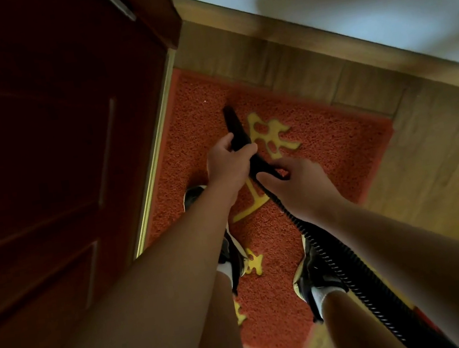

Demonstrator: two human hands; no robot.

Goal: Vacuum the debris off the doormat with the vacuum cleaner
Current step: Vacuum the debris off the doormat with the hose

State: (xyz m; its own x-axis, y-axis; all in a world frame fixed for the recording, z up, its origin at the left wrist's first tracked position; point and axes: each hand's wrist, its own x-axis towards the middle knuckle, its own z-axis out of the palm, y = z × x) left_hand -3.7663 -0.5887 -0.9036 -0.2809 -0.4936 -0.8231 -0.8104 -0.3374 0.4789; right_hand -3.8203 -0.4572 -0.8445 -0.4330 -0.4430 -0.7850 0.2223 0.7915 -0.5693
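The left hand (230,164) curls round the tapered, smooth black nozzle (234,125), its narrow tip angled down at the doormat (322,145). Just behind, the right hand (298,187) grips the ribbed black hose (334,262) at its front end. The red, coarse-looped mat with yellow figures lies on the wood-plank floor (430,173) beside a dark red door (39,142).

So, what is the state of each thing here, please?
nozzle: tip pointing down at the doormat
left hand: grips the nozzle
right hand: grips where nozzle meets hose
hose: trails back past the right shoe
doormat: lies flat, both shoes on it
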